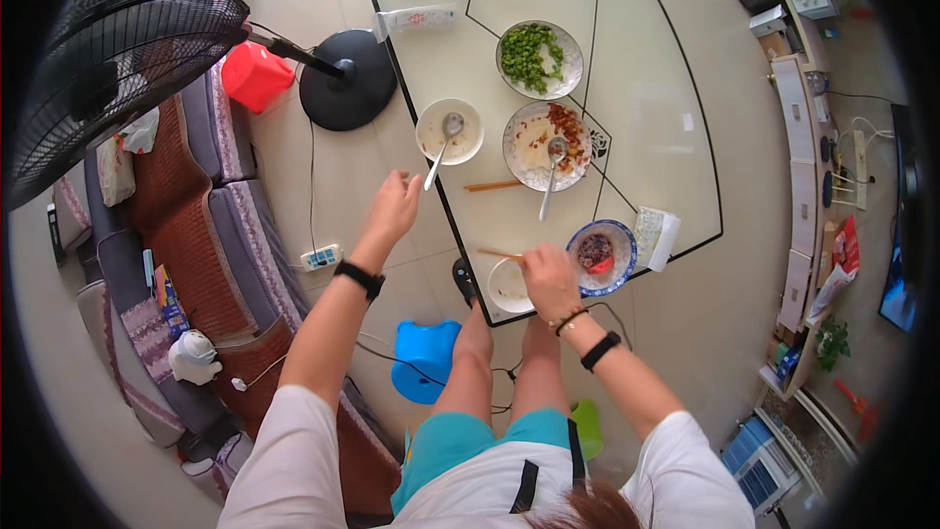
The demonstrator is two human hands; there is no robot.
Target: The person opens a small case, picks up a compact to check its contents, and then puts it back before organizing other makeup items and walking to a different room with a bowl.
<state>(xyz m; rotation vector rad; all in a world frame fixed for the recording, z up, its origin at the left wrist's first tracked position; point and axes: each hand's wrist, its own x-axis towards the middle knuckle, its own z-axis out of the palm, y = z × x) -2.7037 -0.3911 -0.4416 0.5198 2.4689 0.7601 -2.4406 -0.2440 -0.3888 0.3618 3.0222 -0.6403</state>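
Gripping chopsticks point(500, 254) between curled fingers, my right hand point(550, 282) bends palm-down over a bowl point(504, 299) at the near-left corner of the table point(646, 118). My left hand point(394, 208) hangs just outside the left edge, fingers loosely parted near a spoon point(451, 126); whether they touch it I can't tell. Leftward, a black fan point(127, 69) and a sofa point(220, 245) stand on tiled floor point(284, 0).

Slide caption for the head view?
Right hand holds slim brown chopsticks by round white bowl; left hand near silvery metal spoon.
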